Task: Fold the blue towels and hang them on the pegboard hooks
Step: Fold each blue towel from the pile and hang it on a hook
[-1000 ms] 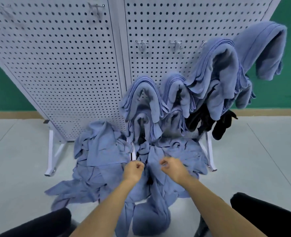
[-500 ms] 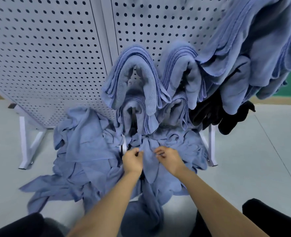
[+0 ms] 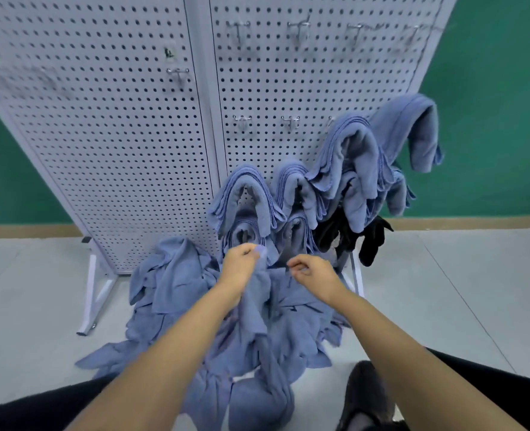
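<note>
Blue towel (image 3: 256,303) hangs pinched by left hand (image 3: 240,266); right hand (image 3: 314,271) curled alongside, hold unclear.

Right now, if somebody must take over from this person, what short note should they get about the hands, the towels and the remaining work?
Left hand: grips one blue towel, raised above the pile on the floor.
Right hand: fingers curled beside that towel; a grip is not clear.
Done: several folded towels hang on lower right hooks of the pegboard.
Left: fold the held towel, hang it on a free hook, then work through the pile.
</note>
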`<control>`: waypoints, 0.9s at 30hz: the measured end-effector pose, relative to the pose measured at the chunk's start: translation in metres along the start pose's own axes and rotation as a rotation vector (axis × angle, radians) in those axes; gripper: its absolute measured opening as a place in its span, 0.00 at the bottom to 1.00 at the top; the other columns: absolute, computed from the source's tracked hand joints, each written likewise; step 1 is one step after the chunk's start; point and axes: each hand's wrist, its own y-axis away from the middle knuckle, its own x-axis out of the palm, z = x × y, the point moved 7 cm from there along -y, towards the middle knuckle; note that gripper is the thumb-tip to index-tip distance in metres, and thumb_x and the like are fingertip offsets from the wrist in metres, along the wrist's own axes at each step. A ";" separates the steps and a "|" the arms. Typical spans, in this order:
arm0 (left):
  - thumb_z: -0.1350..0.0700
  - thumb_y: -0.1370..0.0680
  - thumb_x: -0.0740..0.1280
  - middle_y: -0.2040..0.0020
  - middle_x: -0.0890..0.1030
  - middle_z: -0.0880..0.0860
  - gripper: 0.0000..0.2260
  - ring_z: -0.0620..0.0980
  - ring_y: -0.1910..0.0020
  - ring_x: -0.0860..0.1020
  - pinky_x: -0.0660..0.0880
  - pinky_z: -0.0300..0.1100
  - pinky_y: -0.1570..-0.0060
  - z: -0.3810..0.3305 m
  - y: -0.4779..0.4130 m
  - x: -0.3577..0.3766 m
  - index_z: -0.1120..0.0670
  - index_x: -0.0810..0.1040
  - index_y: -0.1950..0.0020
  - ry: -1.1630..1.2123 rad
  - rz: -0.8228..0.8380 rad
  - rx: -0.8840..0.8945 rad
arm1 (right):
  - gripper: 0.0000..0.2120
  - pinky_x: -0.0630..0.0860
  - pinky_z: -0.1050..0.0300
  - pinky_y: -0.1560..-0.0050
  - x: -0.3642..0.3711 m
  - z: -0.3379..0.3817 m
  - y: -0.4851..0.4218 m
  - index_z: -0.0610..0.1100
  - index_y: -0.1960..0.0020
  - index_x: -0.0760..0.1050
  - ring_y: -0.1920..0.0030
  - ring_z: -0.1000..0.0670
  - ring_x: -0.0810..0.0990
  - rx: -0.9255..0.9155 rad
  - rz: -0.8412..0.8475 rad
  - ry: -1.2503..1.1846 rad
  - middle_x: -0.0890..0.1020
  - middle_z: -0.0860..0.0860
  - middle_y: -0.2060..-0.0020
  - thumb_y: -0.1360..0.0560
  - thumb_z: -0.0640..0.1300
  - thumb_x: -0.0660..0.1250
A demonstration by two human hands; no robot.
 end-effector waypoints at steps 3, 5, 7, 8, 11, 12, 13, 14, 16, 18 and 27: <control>0.62 0.26 0.64 0.63 0.77 0.48 0.05 0.46 0.63 0.72 0.68 0.39 0.60 -0.058 0.017 -0.019 0.54 0.79 0.57 0.050 0.095 0.048 | 0.13 0.76 0.64 0.46 -0.029 0.047 0.012 0.40 0.40 0.76 0.49 0.50 0.79 -0.051 -0.027 -0.103 0.80 0.46 0.49 0.25 0.34 0.66; 0.58 0.33 0.66 0.64 0.76 0.52 0.03 0.49 0.62 0.70 0.66 0.43 0.59 -0.094 0.032 -0.032 0.54 0.78 0.61 0.035 0.150 0.060 | 0.20 0.75 0.61 0.43 -0.043 0.081 0.020 0.42 0.36 0.73 0.41 0.49 0.78 -0.132 0.053 -0.172 0.78 0.46 0.41 0.26 0.33 0.69; 0.58 0.32 0.66 0.71 0.74 0.51 0.04 0.50 0.68 0.70 0.67 0.40 0.64 -0.126 0.046 -0.045 0.55 0.77 0.67 0.047 0.192 0.097 | 0.29 0.72 0.62 0.39 -0.050 0.112 0.031 0.44 0.30 0.67 0.35 0.51 0.73 -0.217 0.185 -0.153 0.74 0.49 0.34 0.28 0.33 0.70; 0.59 0.31 0.65 0.74 0.73 0.50 0.08 0.48 0.71 0.69 0.66 0.38 0.67 -0.142 0.052 -0.051 0.54 0.75 0.71 0.073 0.216 0.117 | 0.32 0.72 0.64 0.40 -0.051 0.126 0.038 0.46 0.28 0.64 0.35 0.53 0.71 -0.233 0.257 -0.133 0.72 0.52 0.33 0.28 0.34 0.71; 0.56 0.35 0.65 0.74 0.72 0.49 0.05 0.46 0.73 0.69 0.65 0.38 0.70 -0.179 0.067 -0.063 0.52 0.73 0.72 0.148 0.267 0.160 | 0.30 0.74 0.67 0.45 -0.049 0.153 0.056 0.48 0.31 0.66 0.40 0.59 0.75 -0.210 0.401 -0.111 0.76 0.56 0.38 0.29 0.39 0.74; 0.56 0.34 0.65 0.72 0.72 0.49 0.03 0.46 0.71 0.69 0.65 0.38 0.69 -0.187 0.068 -0.067 0.52 0.74 0.69 0.161 0.257 0.177 | 0.27 0.75 0.65 0.44 -0.047 0.159 0.059 0.48 0.34 0.69 0.43 0.59 0.77 -0.195 0.414 -0.102 0.79 0.56 0.41 0.29 0.42 0.75; 0.56 0.31 0.66 0.70 0.72 0.49 0.02 0.46 0.70 0.69 0.66 0.38 0.67 -0.192 0.067 -0.072 0.54 0.75 0.64 0.185 0.241 0.193 | 0.23 0.77 0.60 0.43 -0.046 0.163 0.061 0.46 0.37 0.73 0.45 0.57 0.80 -0.189 0.401 -0.092 0.81 0.54 0.44 0.29 0.45 0.75; 0.58 0.27 0.65 0.70 0.72 0.49 0.02 0.46 0.68 0.70 0.67 0.38 0.66 -0.195 0.065 -0.076 0.55 0.76 0.59 0.216 0.224 0.201 | 0.19 0.78 0.55 0.42 -0.048 0.167 0.060 0.44 0.39 0.76 0.46 0.54 0.81 -0.192 0.350 -0.091 0.83 0.51 0.46 0.28 0.46 0.74; 0.58 0.21 0.62 0.67 0.79 0.49 0.05 0.45 0.64 0.76 0.73 0.37 0.62 -0.193 0.062 -0.082 0.57 0.77 0.50 0.268 0.238 0.205 | 0.15 0.77 0.47 0.42 -0.058 0.173 0.056 0.39 0.43 0.78 0.46 0.47 0.82 -0.193 0.204 -0.179 0.84 0.45 0.48 0.26 0.47 0.71; 0.54 0.19 0.61 0.55 0.83 0.51 0.10 0.47 0.52 0.80 0.75 0.42 0.47 -0.178 0.056 -0.090 0.55 0.75 0.40 0.262 0.227 0.163 | 0.13 0.77 0.46 0.44 -0.074 0.173 0.053 0.38 0.44 0.79 0.46 0.43 0.82 -0.166 0.068 -0.362 0.84 0.41 0.49 0.24 0.46 0.69; 0.34 0.22 0.53 0.40 0.76 0.56 0.30 0.58 0.39 0.73 0.67 0.53 0.37 -0.055 0.061 -0.059 0.58 0.69 0.34 0.159 0.324 -0.346 | 0.08 0.79 0.55 0.47 -0.111 0.186 0.044 0.44 0.44 0.79 0.48 0.49 0.83 -0.208 -0.084 -0.978 0.85 0.47 0.50 0.22 0.42 0.65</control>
